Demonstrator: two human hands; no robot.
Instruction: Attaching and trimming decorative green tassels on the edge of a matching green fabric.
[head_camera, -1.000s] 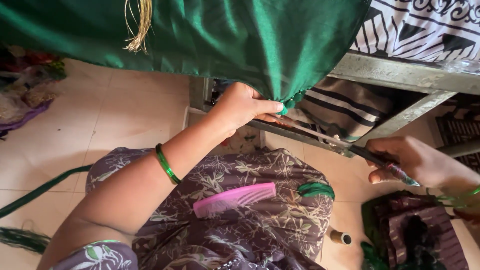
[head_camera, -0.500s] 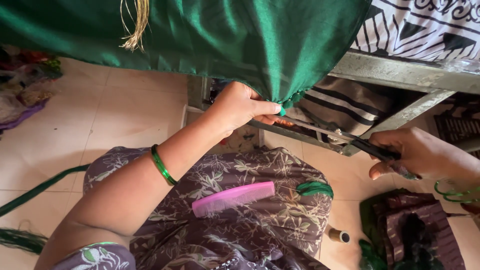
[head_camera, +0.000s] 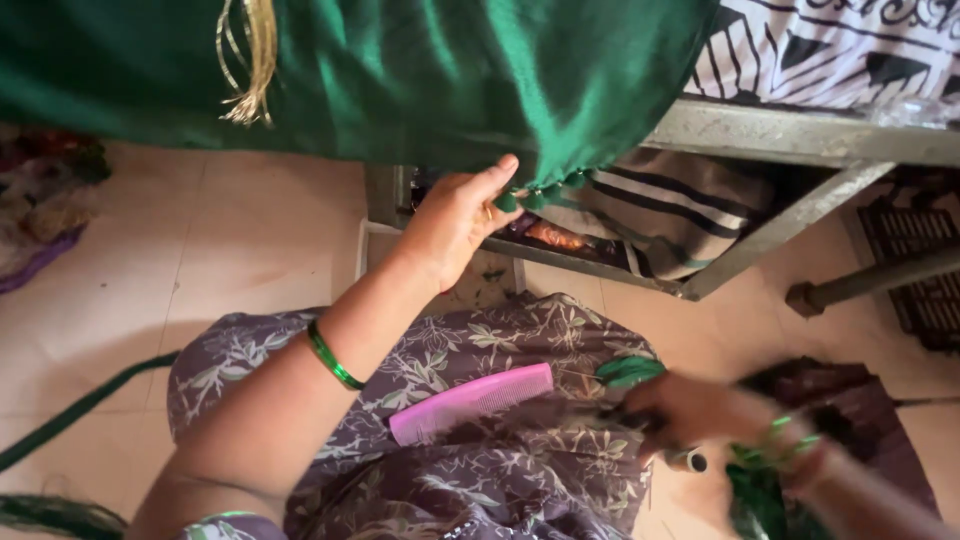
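Note:
A shiny green cloth (head_camera: 420, 80) hangs across the top, with small green tassels (head_camera: 545, 190) along its lower edge. My left hand (head_camera: 455, 220), a green bangle (head_camera: 333, 358) on its wrist, reaches up and pinches that edge at the tassels, its forefinger lying up the cloth. My right hand (head_camera: 700, 410) is low over my lap, blurred by motion. A thin dark streak by it looks like the scissors (head_camera: 590, 412). A pink comb (head_camera: 470, 402) lies on my flowered lap.
A grey metal frame (head_camera: 800, 135) holds a black-and-white patterned cloth (head_camera: 830, 50) and a striped cloth (head_camera: 660, 215) beneath. A green thread bundle (head_camera: 625, 372) and a small spool (head_camera: 688, 460) are at my knee. A gold tassel (head_camera: 245, 70) hangs at upper left.
My right hand dropped with the scissors from beside the metal frame to my lap. My left hand stayed at the cloth's edge and its fingers loosened.

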